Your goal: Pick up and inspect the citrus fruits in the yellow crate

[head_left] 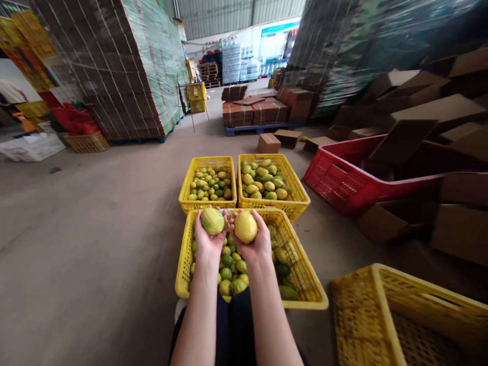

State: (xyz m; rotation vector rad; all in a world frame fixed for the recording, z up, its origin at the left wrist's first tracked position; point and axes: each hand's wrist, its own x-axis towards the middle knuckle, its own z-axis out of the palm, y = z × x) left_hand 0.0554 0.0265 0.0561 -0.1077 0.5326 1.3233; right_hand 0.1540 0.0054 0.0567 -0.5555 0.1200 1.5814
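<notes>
Head view: half-curled left hand (209,245) holds round green-yellow fruit (212,220), half-curled right hand (257,248) round yellow fruit (246,226); bottoms hidden.

From six o'clock, the bare left forearm (200,310) slants toward one, the right forearm (271,315) toward eleven; left hand (208,245) and right hand (256,249) (both palm up) are cupped just beside each other.

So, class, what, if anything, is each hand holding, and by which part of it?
The left hand holds a green-yellow fruit and the right hand a yellow fruit, each cradled from below and at its sides.
</notes>
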